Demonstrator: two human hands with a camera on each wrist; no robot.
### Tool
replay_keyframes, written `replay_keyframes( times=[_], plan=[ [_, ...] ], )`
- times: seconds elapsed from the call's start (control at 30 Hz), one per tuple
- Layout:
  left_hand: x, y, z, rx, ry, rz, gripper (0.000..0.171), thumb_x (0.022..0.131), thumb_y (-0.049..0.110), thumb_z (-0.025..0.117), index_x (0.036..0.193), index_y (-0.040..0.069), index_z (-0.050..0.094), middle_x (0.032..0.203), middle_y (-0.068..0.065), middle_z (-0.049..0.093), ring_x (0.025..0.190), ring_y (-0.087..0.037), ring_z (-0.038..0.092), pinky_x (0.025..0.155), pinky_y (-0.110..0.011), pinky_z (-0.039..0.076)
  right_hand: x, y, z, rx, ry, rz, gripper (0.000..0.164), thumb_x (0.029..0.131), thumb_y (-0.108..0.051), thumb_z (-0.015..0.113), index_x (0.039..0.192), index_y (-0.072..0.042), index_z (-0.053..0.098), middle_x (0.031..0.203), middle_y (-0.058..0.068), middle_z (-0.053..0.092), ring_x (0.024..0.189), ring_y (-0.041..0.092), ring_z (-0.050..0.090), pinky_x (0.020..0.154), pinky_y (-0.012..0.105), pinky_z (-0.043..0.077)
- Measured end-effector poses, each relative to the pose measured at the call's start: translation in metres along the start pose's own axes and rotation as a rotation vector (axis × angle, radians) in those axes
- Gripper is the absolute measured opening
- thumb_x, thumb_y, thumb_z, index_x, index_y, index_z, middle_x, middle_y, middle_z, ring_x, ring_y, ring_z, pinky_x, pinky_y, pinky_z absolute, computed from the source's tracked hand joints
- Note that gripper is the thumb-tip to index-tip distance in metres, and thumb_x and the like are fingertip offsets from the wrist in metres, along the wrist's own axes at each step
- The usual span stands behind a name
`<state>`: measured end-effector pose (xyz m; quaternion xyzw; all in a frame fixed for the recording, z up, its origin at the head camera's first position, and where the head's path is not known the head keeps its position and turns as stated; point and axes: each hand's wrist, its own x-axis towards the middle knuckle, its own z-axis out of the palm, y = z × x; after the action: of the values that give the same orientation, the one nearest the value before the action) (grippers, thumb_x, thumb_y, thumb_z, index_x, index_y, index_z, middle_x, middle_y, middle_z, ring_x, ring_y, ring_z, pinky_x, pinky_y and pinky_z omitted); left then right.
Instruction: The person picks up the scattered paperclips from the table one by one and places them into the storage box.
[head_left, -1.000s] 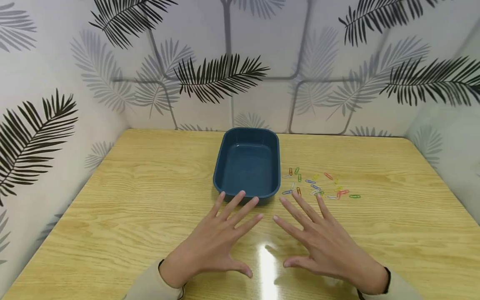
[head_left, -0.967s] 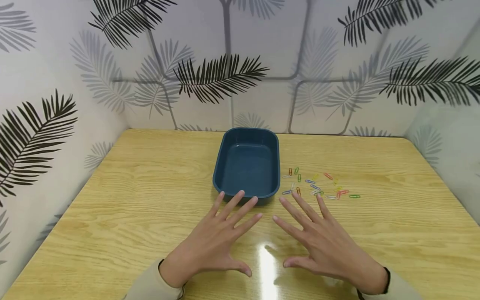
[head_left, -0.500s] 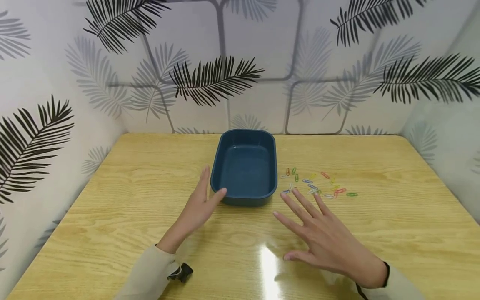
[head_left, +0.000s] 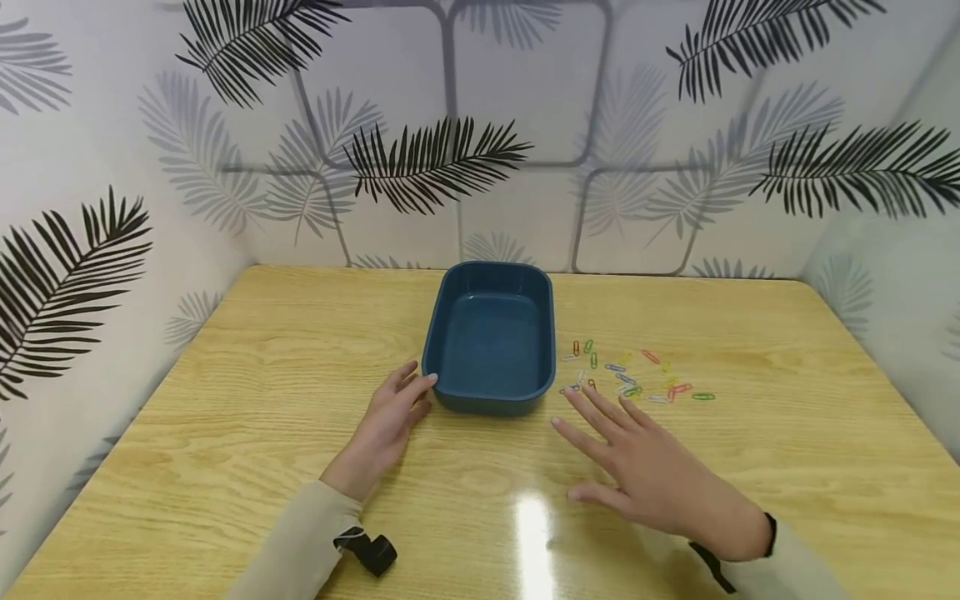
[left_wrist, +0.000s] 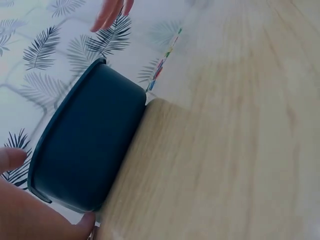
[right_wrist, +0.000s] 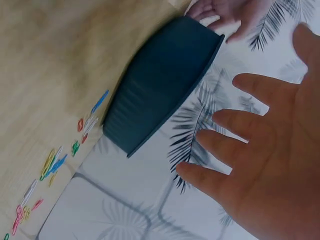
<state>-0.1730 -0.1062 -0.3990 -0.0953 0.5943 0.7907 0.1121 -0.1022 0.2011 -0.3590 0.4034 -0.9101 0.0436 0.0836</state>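
A dark blue rectangular tray (head_left: 491,404) stands on the wooden table with nothing inside. My left hand (head_left: 382,425) is at its near left corner, thumb tip right by the rim and the other fingers loosely bent beside the outer wall. The left wrist view has that hand's fingertip (left_wrist: 88,220) low beside the tray's wall (left_wrist: 92,135). To the right of the tray lie several paper clips (head_left: 626,379) in mixed colours. My right hand (head_left: 652,475) hovers over the table in front of them, palm down, fingers spread and holding nothing.
Wooden tabletop (head_left: 225,433) extends to both sides of the tray. Walls with a leaf pattern (head_left: 442,162) border its back and sides. Black straps (head_left: 367,550) with a small dark device show at the left sleeve.
My left hand has moved from in front of the tray, fingers spread, to its near left corner, turning sideways with fingers bending. My right hand stays nearly in place; the view has shifted slightly.
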Motion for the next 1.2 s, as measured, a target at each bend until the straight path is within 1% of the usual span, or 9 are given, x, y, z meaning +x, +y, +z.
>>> replay_keyframes(
  times=[0.07, 0.17, 0.27, 0.33, 0.43, 0.53, 0.73, 1.0, 1.2],
  plan=[
    [0.002, -0.002, 0.0, -0.007, -0.01, 0.012, 0.061, 0.099, 0.005, 0.052, 0.151, -0.005, 0.021, 0.154, -0.023, 0.019, 0.139, -0.029, 0.027, 0.113, -0.039, 0.031, 0.003, 0.007, -0.004, 0.06, -0.045, 0.053, 0.067, 0.097, -0.053, 0.047, 0.147, -0.009, 0.042, 0.153, 0.02, 0.029, 0.137, 0.04, 0.031, 0.104, 0.061, 0.036],
    [0.003, -0.005, 0.0, -0.03, -0.031, 0.02, 0.062, 0.1, 0.004, 0.051, 0.151, -0.006, 0.018, 0.153, -0.023, 0.022, 0.138, -0.03, 0.029, 0.112, -0.038, 0.034, 0.006, 0.022, -0.009, 0.132, -0.056, 0.123, 0.067, 0.095, -0.043, 0.059, 0.148, -0.006, 0.04, 0.151, 0.023, 0.032, 0.133, 0.042, 0.037, 0.103, 0.059, 0.038],
    [0.003, -0.006, -0.001, -0.06, -0.045, 0.023, 0.062, 0.1, 0.003, 0.05, 0.151, -0.008, 0.016, 0.152, -0.024, 0.024, 0.136, -0.031, 0.032, 0.111, -0.038, 0.035, 0.009, 0.036, -0.014, 0.199, -0.058, 0.178, 0.067, 0.095, -0.037, 0.062, 0.148, -0.004, 0.039, 0.15, 0.025, 0.033, 0.131, 0.043, 0.039, 0.1, 0.059, 0.041],
    [0.003, -0.007, -0.002, -0.071, -0.054, 0.029, 0.06, 0.1, 0.003, 0.049, 0.15, -0.008, 0.018, 0.151, -0.024, 0.026, 0.135, -0.031, 0.033, 0.111, -0.039, 0.035, 0.01, 0.043, -0.017, 0.237, -0.061, 0.211, 0.066, 0.096, -0.037, 0.061, 0.147, -0.002, 0.039, 0.15, 0.025, 0.032, 0.13, 0.043, 0.04, 0.1, 0.06, 0.04],
    [0.004, -0.008, -0.003, -0.063, -0.074, 0.045, 0.051, 0.101, 0.003, 0.047, 0.147, -0.009, 0.029, 0.149, -0.023, 0.031, 0.132, -0.03, 0.036, 0.11, -0.04, 0.036, 0.014, 0.05, -0.023, 0.308, -0.082, 0.271, 0.066, 0.097, -0.038, 0.059, 0.148, -0.002, 0.037, 0.151, 0.025, 0.03, 0.133, 0.045, 0.035, 0.106, 0.062, 0.033],
    [0.005, -0.009, -0.004, -0.055, -0.085, 0.051, 0.049, 0.101, 0.005, 0.045, 0.146, -0.009, 0.031, 0.148, -0.022, 0.032, 0.132, -0.029, 0.036, 0.109, -0.04, 0.037, 0.018, 0.055, -0.026, 0.373, -0.096, 0.301, 0.067, 0.098, -0.04, 0.056, 0.148, -0.001, 0.036, 0.15, 0.024, 0.032, 0.133, 0.045, 0.033, 0.11, 0.061, 0.026],
    [0.006, -0.011, -0.004, -0.069, -0.063, 0.036, 0.05, 0.1, 0.005, 0.046, 0.147, -0.007, 0.031, 0.148, -0.022, 0.033, 0.131, -0.029, 0.038, 0.106, -0.039, 0.039, 0.026, 0.066, -0.025, 0.482, -0.112, 0.352, 0.066, 0.099, -0.042, 0.053, 0.148, -0.001, 0.037, 0.148, 0.021, 0.039, 0.133, 0.039, 0.037, 0.107, 0.057, 0.034],
    [0.007, -0.015, -0.002, -0.07, -0.035, 0.046, 0.049, 0.099, 0.007, 0.049, 0.145, -0.006, 0.037, 0.141, -0.023, 0.041, 0.117, -0.022, 0.047, 0.094, -0.028, 0.047, 0.038, 0.092, -0.023, 0.537, -0.084, 0.406, 0.061, 0.101, -0.037, 0.051, 0.149, -0.002, 0.035, 0.144, 0.025, 0.041, 0.127, 0.041, 0.044, 0.101, 0.058, 0.041],
    [0.006, -0.015, -0.002, -0.069, -0.038, 0.053, 0.048, 0.1, 0.008, 0.049, 0.145, -0.006, 0.036, 0.141, -0.022, 0.041, 0.113, -0.02, 0.048, 0.097, -0.029, 0.045, 0.04, 0.11, -0.029, 0.58, -0.041, 0.511, 0.065, 0.102, -0.043, 0.047, 0.15, -0.003, 0.032, 0.144, 0.024, 0.042, 0.126, 0.042, 0.045, 0.1, 0.057, 0.043]
  ],
)
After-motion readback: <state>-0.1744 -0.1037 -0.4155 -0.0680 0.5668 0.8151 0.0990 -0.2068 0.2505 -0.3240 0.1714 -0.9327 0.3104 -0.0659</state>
